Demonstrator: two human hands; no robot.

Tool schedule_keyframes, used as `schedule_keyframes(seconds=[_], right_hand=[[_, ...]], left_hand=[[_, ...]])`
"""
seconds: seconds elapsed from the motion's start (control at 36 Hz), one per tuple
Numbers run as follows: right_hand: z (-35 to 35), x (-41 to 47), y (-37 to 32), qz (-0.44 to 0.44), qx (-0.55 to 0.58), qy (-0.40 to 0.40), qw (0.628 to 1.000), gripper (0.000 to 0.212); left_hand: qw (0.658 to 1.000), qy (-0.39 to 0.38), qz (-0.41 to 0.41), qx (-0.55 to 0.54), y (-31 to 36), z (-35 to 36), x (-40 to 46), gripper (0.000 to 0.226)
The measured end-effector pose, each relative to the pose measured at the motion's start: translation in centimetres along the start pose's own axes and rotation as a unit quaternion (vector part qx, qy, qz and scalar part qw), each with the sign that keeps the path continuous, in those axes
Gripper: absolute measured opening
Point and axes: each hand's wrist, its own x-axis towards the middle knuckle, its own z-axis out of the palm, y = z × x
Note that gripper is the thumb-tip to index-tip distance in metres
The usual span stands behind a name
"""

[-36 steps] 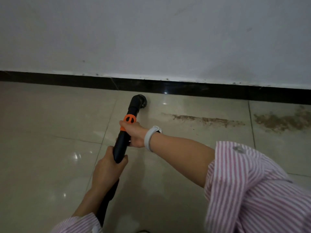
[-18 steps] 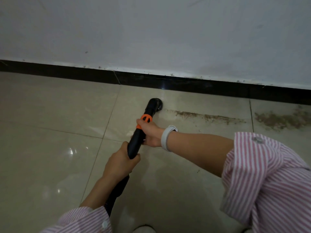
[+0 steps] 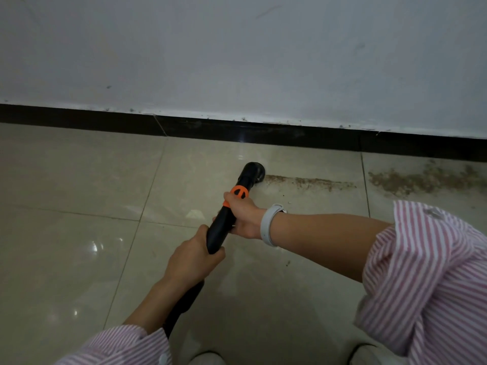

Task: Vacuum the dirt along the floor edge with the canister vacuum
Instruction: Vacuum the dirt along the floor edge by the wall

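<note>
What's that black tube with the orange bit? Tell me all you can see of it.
The vacuum wand is a black tube, smooth like plastic, with an orange collar below its bent nozzle. It slants from lower left up toward the baseboard, the nozzle down on the tiled floor at the left end of a brown dirt streak. The right hand grips it at the collar, the left hand lower down. A dark hose trails behind.

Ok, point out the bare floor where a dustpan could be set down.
Bare beige floor tiles lie left of the black vacuum wand, bordered by the black skirting strip. The tile near the pink striped sleeve is bare too. Right of the round nozzle it is crowded: the thin brown dirt streak, then the wider dirt patch.
</note>
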Motion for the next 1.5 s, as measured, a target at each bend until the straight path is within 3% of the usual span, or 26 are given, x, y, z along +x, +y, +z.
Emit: schedule_keyframes(seconds=[1.22,1.39,1.5], right_hand=[[-19.0,-4.3,-3.9,-0.012,0.11,0.191,0.975,0.028],[-18.0,-4.8,-3.7,-0.038,0.126,0.165,0.977,0.031],[-15.4,-5.2,-3.5,-0.074,0.136,0.09,0.984,0.032]], left_hand=[[0.972,-0.189,0.136,-0.04,15.8,9.0,4.7,0.021],[0.974,-0.167,0.147,-0.054,15.0,7.6,4.4,0.021],[0.978,-0.145,0.131,-0.078,12.8,5.2,3.9,0.023]])
